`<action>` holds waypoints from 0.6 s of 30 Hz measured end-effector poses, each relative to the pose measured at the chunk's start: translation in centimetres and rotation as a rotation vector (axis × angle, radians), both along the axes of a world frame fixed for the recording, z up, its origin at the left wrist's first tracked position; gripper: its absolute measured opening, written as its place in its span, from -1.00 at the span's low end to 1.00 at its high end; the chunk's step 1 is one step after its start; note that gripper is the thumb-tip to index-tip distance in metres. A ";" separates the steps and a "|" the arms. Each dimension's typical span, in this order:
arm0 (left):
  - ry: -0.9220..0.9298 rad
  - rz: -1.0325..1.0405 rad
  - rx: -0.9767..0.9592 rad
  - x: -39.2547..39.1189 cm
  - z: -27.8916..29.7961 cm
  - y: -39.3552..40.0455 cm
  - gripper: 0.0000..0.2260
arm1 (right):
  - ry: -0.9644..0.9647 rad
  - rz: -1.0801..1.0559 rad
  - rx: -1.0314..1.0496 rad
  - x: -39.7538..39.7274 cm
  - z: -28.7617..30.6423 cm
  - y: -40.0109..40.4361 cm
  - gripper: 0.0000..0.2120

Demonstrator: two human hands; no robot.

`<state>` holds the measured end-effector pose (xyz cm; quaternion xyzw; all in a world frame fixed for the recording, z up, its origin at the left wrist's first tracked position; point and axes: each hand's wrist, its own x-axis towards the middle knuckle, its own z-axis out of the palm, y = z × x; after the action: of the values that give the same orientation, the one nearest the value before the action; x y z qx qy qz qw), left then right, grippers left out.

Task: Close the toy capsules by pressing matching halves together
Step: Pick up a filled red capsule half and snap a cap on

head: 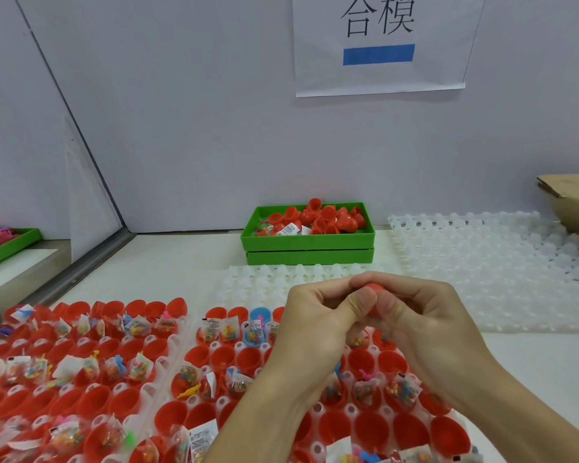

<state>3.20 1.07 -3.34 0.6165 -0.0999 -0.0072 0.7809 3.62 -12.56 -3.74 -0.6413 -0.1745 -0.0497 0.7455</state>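
Red capsule [371, 290] btwn both hands

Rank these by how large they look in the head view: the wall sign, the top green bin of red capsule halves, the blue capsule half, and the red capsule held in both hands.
1. wall sign
2. top green bin
3. blue capsule half
4. red capsule, though both hands hide most of it, so its rank against the blue half is unsure.

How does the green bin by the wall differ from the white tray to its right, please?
The green bin is opaque with solid upright walls; the white tray is translucent, low and covered in rounded bumps. The green bin holds loose red capsule halves and some small packets; the white tray holds nothing I can see. The green bin sits on a second green bin; the white tray lies on the table. Both are rectangular.
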 end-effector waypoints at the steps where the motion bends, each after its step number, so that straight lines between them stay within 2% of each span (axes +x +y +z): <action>1: -0.009 -0.006 -0.010 -0.1 0.0 0.0 -0.70 | -0.011 0.004 0.001 0.0 0.1 -0.1 -0.80; 5: -0.020 -0.016 -0.042 -0.3 0.0 -0.1 -0.73 | -0.050 0.027 0.011 -0.1 0.3 -0.2 -0.79; 9: -0.011 -0.025 -0.036 -0.1 0.0 0.1 -0.67 | -0.065 0.055 -0.067 0.1 0.4 -0.6 -0.74; 13: -0.061 -0.052 0.073 -0.1 0.0 0.9 -0.66 | -0.010 0.180 -0.045 0.4 0.5 -1.3 -0.32; 18: -0.170 -0.022 0.197 -0.4 0.1 1.1 -0.67 | 0.033 0.184 0.027 0.6 0.5 -1.4 -0.17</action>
<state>2.77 2.19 -3.21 0.6876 -0.1715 0.0268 0.7051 4.26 -13.95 -3.27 -0.6133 -0.2199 0.0271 0.7581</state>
